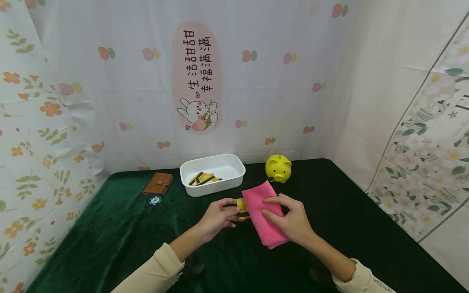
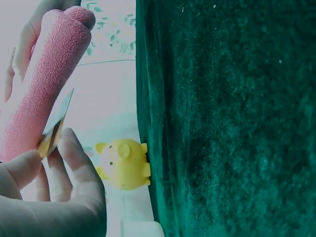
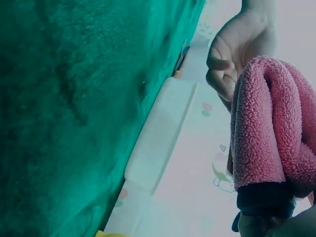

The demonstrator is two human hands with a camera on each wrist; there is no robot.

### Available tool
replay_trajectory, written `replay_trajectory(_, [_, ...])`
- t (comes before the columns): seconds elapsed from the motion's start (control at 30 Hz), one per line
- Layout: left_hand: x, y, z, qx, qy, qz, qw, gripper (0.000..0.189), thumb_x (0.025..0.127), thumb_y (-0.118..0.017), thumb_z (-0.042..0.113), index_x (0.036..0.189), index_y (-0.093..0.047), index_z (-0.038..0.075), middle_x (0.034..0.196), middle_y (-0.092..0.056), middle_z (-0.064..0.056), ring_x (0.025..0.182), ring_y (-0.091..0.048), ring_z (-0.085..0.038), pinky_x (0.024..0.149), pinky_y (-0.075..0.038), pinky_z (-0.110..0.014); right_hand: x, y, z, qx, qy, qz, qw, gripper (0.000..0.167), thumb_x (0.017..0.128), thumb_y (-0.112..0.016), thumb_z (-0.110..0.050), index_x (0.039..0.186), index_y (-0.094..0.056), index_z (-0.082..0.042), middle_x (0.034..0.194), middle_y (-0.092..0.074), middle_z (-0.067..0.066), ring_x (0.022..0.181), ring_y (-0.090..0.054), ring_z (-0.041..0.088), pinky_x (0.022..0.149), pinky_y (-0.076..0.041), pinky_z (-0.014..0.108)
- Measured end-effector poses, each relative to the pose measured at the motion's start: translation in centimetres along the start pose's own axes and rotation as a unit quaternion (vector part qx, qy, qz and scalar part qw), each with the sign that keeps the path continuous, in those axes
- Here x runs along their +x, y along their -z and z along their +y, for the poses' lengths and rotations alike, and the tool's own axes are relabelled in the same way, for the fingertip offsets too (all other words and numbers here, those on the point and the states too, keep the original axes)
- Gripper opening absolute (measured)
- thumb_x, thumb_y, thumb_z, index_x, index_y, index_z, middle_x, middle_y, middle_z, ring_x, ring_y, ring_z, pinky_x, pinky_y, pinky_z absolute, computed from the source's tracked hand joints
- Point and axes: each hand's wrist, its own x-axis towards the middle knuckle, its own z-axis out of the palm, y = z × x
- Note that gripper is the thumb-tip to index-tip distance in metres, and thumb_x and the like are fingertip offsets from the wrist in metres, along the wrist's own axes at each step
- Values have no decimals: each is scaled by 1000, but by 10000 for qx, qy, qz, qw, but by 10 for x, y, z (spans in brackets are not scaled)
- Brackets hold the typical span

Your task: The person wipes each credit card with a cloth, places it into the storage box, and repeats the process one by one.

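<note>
My left hand (image 1: 220, 217) pinches a thin yellow card with a black stripe (image 1: 242, 208) between thumb and fingers. Seen almost edge-on in the left wrist view, the card (image 2: 53, 136) stands beside the cloth. A folded, fluffy pink cloth (image 1: 265, 215) is held up in my right hand (image 1: 291, 215), thumb and fingers on its near face. Several soft layers of the cloth (image 3: 261, 128) show in the right wrist view, with a black band (image 3: 264, 197) at its lower end. The card's right end is hidden behind the cloth in the head view.
Behind the hands stands a white tray (image 1: 216, 190) with crumpled yellow-and-black pieces (image 1: 203, 178) inside. A yellow piggy bank (image 1: 278, 168) is at the back right. Left of the tray lie a brown wallet (image 1: 158, 184) and a blue-and-white chip (image 1: 155, 200) on the green tablecloth (image 1: 121, 228).
</note>
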Motion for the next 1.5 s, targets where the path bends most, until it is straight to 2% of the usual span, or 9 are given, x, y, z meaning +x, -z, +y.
replay_trajectory(0.23, [-6,-6,2,-262,-404,-133,9988,37,98,-64,18,128,-56,-2,114,-70,-13,91,-69,-19,71,-55,-27,2,-7,-1,58,83,-9,9999,26,84,-79,-7,109,-74,-16,102,-68,0,77,-62,17,60,-56,30])
replay_trajectory(0.4, [-8,-9,3,-230,-740,-48,9970,34,97,-65,14,124,-58,-4,112,-72,-14,89,-71,-20,69,-55,-27,2,-9,-3,136,186,94,9997,27,84,-78,-5,109,-73,-14,106,-68,1,82,-64,18,64,-57,31])
replay_trajectory(0.67, [-8,-9,2,62,-1007,-5,9949,30,97,-65,12,122,-61,-5,110,-72,-15,87,-71,-19,69,-54,-27,2,-11,-7,-53,536,187,9984,29,83,-79,-4,109,-74,-14,104,-67,0,80,-61,15,61,-55,28])
replay_trajectory(0.87, [-8,-9,1,154,-1064,30,9942,27,96,-65,9,120,-63,-4,109,-73,-14,86,-70,-18,69,-53,-28,2,-13,-3,-229,697,218,9971,29,82,-80,-3,108,-74,-15,101,-67,-1,77,-60,14,59,-54,28])
replay_trajectory(1.17, [-9,-12,3,458,-1273,409,9900,23,95,-65,6,115,-63,-5,105,-72,-17,81,-68,-18,67,-53,-26,3,-13,0,-488,949,327,9938,30,80,-81,-1,107,-74,-14,99,-66,0,76,-60,12,59,-54,28])
replay_trajectory(1.4, [-9,-14,4,641,-1409,672,9857,20,95,-63,2,113,-61,-6,105,-70,-19,89,-68,-32,70,-54,-26,5,-9,3,-660,921,381,9928,28,81,-80,-2,107,-74,-11,98,-67,4,75,-59,13,59,-54,26])
replay_trajectory(1.5, [-9,-13,4,685,-1457,707,9844,19,95,-63,1,113,-62,-6,105,-70,-19,88,-68,-30,70,-55,-26,6,-7,7,-706,893,432,9926,29,81,-81,-1,107,-74,-12,97,-67,2,74,-58,12,58,-53,26])
